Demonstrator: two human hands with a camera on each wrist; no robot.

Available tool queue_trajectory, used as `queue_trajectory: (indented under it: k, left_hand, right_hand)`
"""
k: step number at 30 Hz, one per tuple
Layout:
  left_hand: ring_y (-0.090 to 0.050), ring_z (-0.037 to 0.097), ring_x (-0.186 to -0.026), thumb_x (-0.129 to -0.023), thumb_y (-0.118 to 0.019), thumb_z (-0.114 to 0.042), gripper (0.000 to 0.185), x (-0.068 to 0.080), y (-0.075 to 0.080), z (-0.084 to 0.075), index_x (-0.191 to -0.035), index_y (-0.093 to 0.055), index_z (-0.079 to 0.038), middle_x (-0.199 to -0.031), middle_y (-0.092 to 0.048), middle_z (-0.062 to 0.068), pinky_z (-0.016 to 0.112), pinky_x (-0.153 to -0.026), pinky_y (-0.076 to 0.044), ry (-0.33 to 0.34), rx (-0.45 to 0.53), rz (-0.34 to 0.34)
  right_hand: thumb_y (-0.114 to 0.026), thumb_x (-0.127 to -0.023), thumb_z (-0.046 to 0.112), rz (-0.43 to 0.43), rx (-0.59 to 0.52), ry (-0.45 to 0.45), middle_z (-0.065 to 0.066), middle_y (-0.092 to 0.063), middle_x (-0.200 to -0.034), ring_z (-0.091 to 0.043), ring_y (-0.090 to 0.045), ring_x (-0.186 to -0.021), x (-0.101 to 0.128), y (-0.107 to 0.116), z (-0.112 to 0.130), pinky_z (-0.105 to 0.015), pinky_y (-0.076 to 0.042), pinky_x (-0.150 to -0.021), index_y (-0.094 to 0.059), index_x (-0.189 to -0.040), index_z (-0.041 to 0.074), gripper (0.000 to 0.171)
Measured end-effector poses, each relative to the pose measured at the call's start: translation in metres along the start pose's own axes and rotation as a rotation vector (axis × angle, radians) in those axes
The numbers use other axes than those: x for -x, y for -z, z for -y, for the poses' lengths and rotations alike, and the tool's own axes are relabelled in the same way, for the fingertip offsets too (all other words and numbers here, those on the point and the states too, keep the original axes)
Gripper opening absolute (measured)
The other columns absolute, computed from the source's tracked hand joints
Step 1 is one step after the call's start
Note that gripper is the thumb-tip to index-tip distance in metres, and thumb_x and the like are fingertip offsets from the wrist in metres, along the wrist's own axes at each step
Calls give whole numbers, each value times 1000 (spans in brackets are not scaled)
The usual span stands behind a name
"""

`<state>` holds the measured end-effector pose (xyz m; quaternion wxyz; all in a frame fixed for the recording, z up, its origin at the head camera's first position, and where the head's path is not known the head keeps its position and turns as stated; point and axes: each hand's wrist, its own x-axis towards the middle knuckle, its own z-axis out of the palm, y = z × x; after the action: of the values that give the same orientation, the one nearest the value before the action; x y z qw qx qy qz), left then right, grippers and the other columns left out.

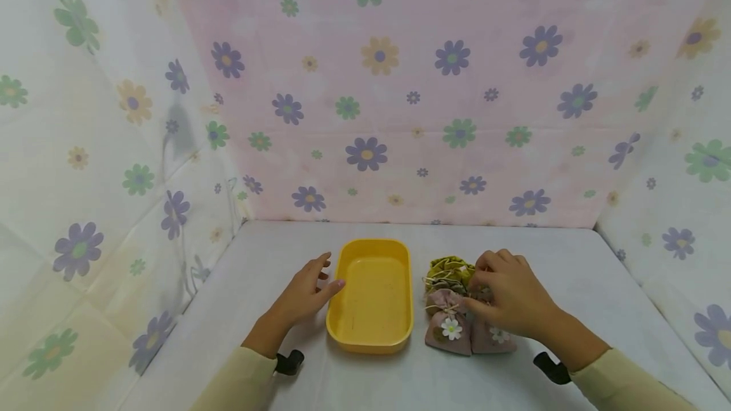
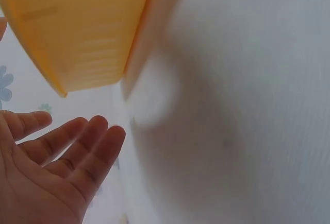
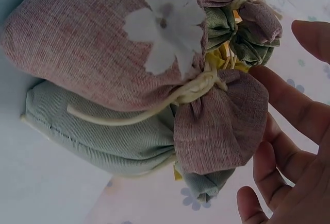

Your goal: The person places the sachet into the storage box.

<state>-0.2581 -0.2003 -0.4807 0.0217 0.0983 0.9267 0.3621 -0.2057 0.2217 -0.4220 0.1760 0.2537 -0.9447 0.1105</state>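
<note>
A yellow tray (image 1: 371, 342) stands on the white tabletop. My left hand (image 1: 302, 297) is at its left side, thumb over the rim, fingers extended; in the left wrist view these fingers (image 2: 90, 165) hang apart from the tray wall (image 2: 87, 38). Right of the tray, several drawstring pouches sit close together: a pink pouch (image 1: 448, 333) with a white flower in front, yellow-green ones (image 1: 448, 265) behind. Over them is my right hand (image 1: 511, 293), its fingers loosely bent. The right wrist view has its fingertips beside the gathered neck of a pink pouch (image 3: 93, 44); contact is unclear.
A grey-green pouch (image 3: 98, 126) lies next to the pink one, with a dark green pouch (image 3: 252, 46) beyond. Flower-printed cloth (image 1: 400, 100) encloses the table at the back and both sides.
</note>
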Motion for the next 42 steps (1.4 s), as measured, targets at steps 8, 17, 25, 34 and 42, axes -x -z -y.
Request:
queue_trajectory:
  k: [8,17,25,34,42]
  left_hand:
    - [-61,27,-128,-96,-72,-39,78,1,-9,-2,-161,-35,-14,-152,-53,8,50,-107,-54,4,162,-27]
    - [-54,31,-139,-93,-74,-18,72,-3,-16,2,-158,-42,-17,-159,-48,7,51,-111,-50,34,376,-10]
    - [-56,30,-137,-88,-68,-5,74,-6,-20,12,-157,-44,-18,-158,-48,6,48,-110,-51,30,507,4]
    - [-55,30,-138,-88,-65,-3,74,-3,-23,16,-157,-43,-20,-158,-47,7,45,-107,-55,37,615,13]
    - [-51,29,-143,-90,-67,-2,73,-1,-23,21,-156,-45,-25,-160,-46,4,43,-110,-52,34,717,45]
  right_hand:
    - [-80,-82,60,-7,41,-1,15,-56,-93,-14,-48,-91,0,-9,1,-55,-42,-91,-68,-72,46,21]
    - [-76,-81,68,-55,48,28,17,-60,-94,-12,-47,-91,0,-21,9,-50,-40,-87,-73,-75,42,26]
    - [-76,-87,56,-61,49,-4,19,-66,-89,-9,-45,-83,-1,-24,16,-38,-36,-77,-78,-83,38,18]
    - [-75,-90,50,-26,6,-76,23,-74,-90,-7,-44,-79,-3,-26,23,-32,-32,-72,-81,-92,36,15]
    - [-82,-82,56,-32,-13,-107,21,-71,-85,-8,-47,-83,2,-25,33,-34,-35,-73,-82,-97,32,29]
